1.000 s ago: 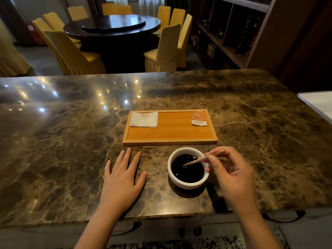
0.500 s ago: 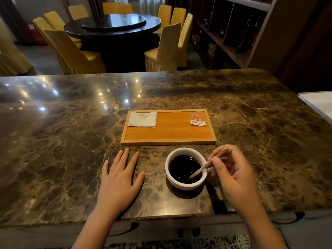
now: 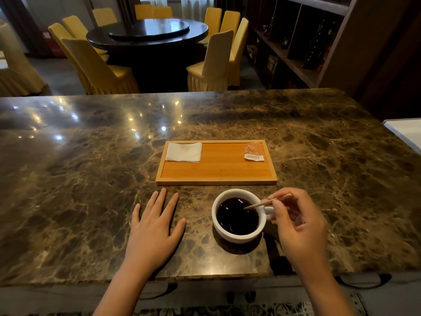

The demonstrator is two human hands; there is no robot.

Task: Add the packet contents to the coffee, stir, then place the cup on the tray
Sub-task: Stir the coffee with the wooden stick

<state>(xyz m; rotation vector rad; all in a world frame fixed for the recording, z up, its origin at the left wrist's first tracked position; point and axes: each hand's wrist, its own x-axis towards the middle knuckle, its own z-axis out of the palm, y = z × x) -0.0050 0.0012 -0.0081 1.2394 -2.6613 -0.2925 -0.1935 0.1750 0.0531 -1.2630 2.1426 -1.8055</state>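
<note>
**Stirring the coffee, with the tray waiting just beyond**

Comparing with a moment ago, the wooden stirrer [image 3: 268,202] has swung from the near side of the coffee back up to the right rim of the cup [image 3: 239,215], so the right hand [image 3: 300,226] is still circling it through the dark liquid. The fingers are pinched together on the stick's upper end, its tip dipped just inside the rim above the handle. The left hand [image 3: 155,226] has stayed flat on the table [image 3: 91,179], fingers spread, holding nothing, a little left of the cup.

The packet [image 3: 253,152] lies at the far right corner of the bamboo tray [image 3: 216,181], seemingly emptied, so I judge the adding done and the stirring well along; only the move onto the tray remains.

The cup stands near the table's front edge, just this side of the tray's near rim. A folded napkin [image 3: 184,152] takes the tray's far left corner, leaving the middle and near strip bare, enough room for the cup. The low rim must be cleared when lifting, and the coffee sits fairly high, so a tilt could spill it.
</note>
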